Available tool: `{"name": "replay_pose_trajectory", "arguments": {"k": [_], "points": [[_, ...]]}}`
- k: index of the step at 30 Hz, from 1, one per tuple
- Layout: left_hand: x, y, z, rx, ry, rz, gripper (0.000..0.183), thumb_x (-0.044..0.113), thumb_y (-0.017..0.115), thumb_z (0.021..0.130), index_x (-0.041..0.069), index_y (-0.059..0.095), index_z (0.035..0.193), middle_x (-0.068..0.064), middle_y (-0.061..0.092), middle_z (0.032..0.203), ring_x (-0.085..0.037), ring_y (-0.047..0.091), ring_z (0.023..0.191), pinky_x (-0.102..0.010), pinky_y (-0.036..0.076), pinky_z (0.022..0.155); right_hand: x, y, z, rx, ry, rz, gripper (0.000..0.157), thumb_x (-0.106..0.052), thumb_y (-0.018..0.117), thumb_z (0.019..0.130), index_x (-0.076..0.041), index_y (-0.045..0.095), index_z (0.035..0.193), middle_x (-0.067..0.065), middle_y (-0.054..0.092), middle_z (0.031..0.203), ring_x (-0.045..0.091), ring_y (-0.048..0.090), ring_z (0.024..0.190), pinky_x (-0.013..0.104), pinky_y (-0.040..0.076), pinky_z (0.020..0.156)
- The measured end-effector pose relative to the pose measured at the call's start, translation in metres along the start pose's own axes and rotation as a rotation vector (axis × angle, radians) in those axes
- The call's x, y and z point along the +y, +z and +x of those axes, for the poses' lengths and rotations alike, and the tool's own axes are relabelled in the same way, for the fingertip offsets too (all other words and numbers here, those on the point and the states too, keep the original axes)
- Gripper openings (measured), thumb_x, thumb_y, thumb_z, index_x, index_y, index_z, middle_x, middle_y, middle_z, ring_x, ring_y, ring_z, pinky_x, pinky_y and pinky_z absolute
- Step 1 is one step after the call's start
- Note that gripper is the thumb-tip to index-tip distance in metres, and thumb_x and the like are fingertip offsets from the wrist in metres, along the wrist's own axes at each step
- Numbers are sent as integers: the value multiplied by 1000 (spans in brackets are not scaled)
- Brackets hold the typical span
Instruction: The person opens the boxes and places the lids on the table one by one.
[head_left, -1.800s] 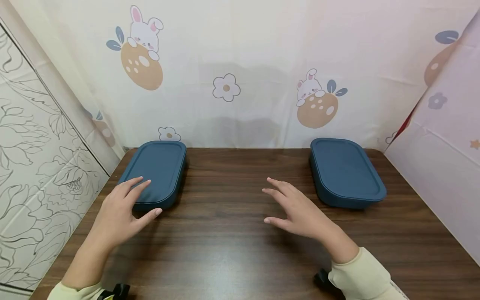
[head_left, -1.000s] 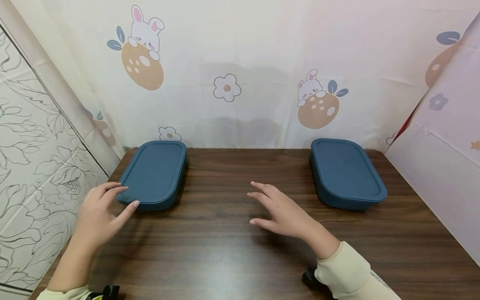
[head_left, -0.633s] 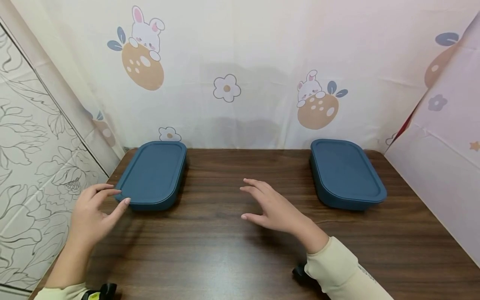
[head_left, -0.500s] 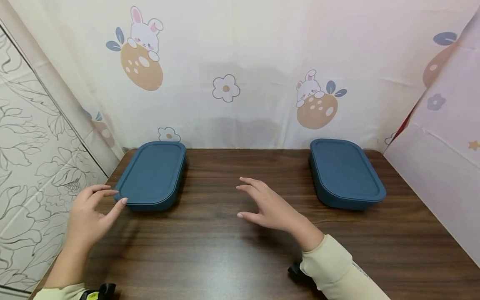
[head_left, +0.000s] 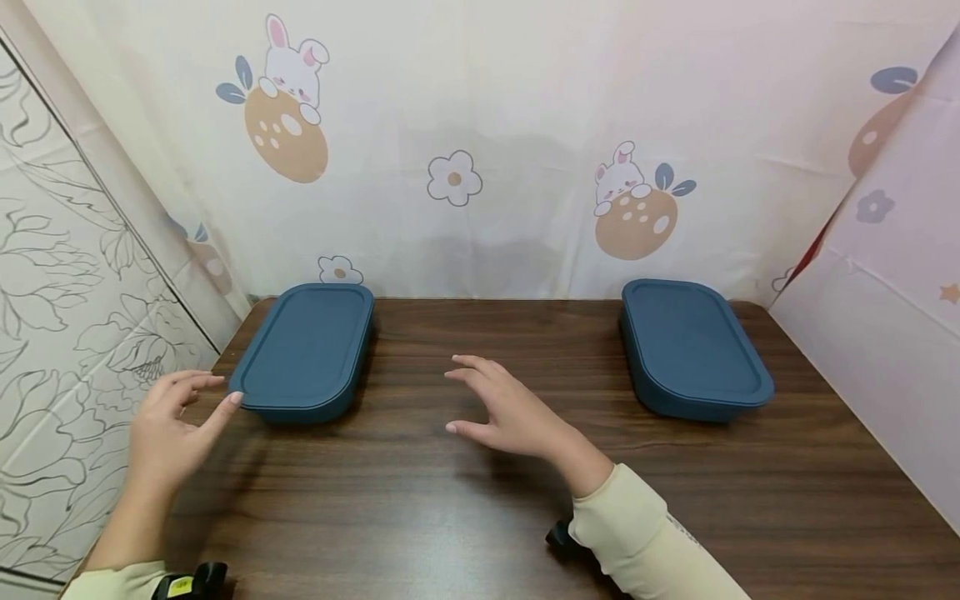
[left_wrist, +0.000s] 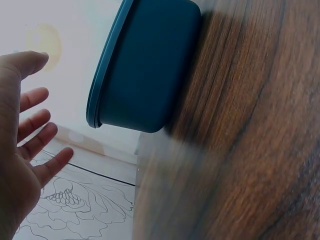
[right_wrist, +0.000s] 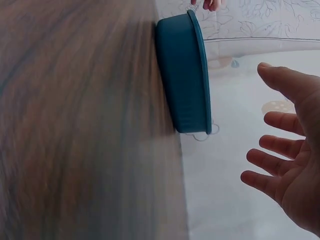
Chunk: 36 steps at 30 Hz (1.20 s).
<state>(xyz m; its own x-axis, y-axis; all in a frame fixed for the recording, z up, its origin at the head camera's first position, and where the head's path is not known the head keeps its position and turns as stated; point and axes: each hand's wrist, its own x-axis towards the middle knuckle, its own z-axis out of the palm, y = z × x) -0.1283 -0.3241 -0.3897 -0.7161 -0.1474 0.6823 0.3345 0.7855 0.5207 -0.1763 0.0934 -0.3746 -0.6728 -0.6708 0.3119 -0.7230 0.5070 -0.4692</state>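
Two blue boxes [head_left: 300, 350] [head_left: 693, 346] on table [head_left: 405, 508], curtain [head_left: 517, 75] behind; left grip [head_left: 167, 433], right grip [head_left: 513, 412]: fingers apart.

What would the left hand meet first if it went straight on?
Probably the left-hand blue box, near its closest corner; the left hand looks higher than the lid, though, so it might pass over.

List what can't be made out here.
Insides of left box and right box, head view: covered by lids.
Rest of left box, left wrist view: cut by top edge.
Yellow label, head view: too small to read.
Right sleeve, head view: cut by bottom edge.
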Motion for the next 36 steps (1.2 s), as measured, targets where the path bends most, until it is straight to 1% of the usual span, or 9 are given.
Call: {"name": "replay_pose_trajectory", "arguments": {"k": [3, 7, 14, 20, 23, 26, 29, 33, 36], "points": [[0, 0, -1, -31, -60, -9, 29, 2, 82, 73, -3, 71, 100, -12, 60, 110, 11, 42, 98, -2, 34, 80, -1, 8, 4, -4, 8, 21, 60, -34, 74, 88, -5, 52, 136, 11, 39, 149, 28, 37, 136, 46, 37, 107], [0, 1, -1, -69, -109, -40, 29, 1, 80, 76, -5, 70, 102, -10, 56, 112, 11, 41, 105, 2, 36, 80, -3, 18, 9, -33, 30, 51, 60, -34, 73, 89, -6, 51, 138, 11, 39, 150, 27, 37, 137, 45, 36, 109], [-6, 2, 0, -121, -193, -119, 31, 5, 76, 83, -8, 67, 110, 5, 50, 114, 9, 50, 95, -2, 43, 76, -7, 34, 21, -77, 50, 87, 59, -34, 70, 91, -7, 50, 139, 10, 36, 151, 26, 34, 139, 44, 36, 109], [-15, 3, 0, -161, -239, -121, 35, 12, 74, 86, -8, 65, 115, 13, 51, 114, 9, 48, 99, -2, 44, 76, -9, 47, 33, -85, 76, 117, 59, -36, 68, 92, -6, 50, 139, 12, 37, 151, 26, 34, 139, 44, 35, 110], [-19, 3, 0, -177, -270, -111, 38, 17, 74, 88, -6, 65, 117, 18, 52, 109, 9, 45, 102, -2, 41, 77, -10, 54, 41, -63, 92, 185, 58, -36, 68, 92, -6, 50, 139, 11, 40, 149, 25, 39, 136, 43, 37, 108], [-23, 3, 0, -210, -287, -114, 41, 22, 72, 90, -4, 64, 120, 19, 55, 106, 9, 46, 100, -3, 39, 77, -11, 60, 47, -45, 129, 288, 57, -36, 69, 92, -8, 52, 138, 8, 43, 147, 22, 45, 131, 41, 40, 106], [-27, 4, 0, -252, -324, -205, 43, 20, 69, 92, -7, 59, 125, 16, 59, 103, 11, 54, 94, -8, 47, 77, -12, 66, 53, -32, 170, 398, 55, -35, 70, 91, -11, 52, 138, 6, 46, 143, 23, 48, 127, 41, 42, 104], [-35, 5, 0, -285, -392, -386, 41, 12, 66, 94, -9, 55, 127, 14, 63, 99, 2, 65, 83, -19, 56, 70, -15, 75, 61, -18, 206, 512, 53, -32, 70, 91, -11, 53, 137, 5, 48, 140, 27, 49, 125, 41, 44, 103], [-41, 6, 1, -309, -425, -477, 41, 10, 63, 96, -8, 53, 131, 15, 63, 102, 2, 64, 86, -22, 57, 69, -17, 83, 66, -10, 238, 554, 53, -32, 69, 92, -9, 53, 137, 5, 48, 140, 28, 50, 125, 38, 46, 100]]}}
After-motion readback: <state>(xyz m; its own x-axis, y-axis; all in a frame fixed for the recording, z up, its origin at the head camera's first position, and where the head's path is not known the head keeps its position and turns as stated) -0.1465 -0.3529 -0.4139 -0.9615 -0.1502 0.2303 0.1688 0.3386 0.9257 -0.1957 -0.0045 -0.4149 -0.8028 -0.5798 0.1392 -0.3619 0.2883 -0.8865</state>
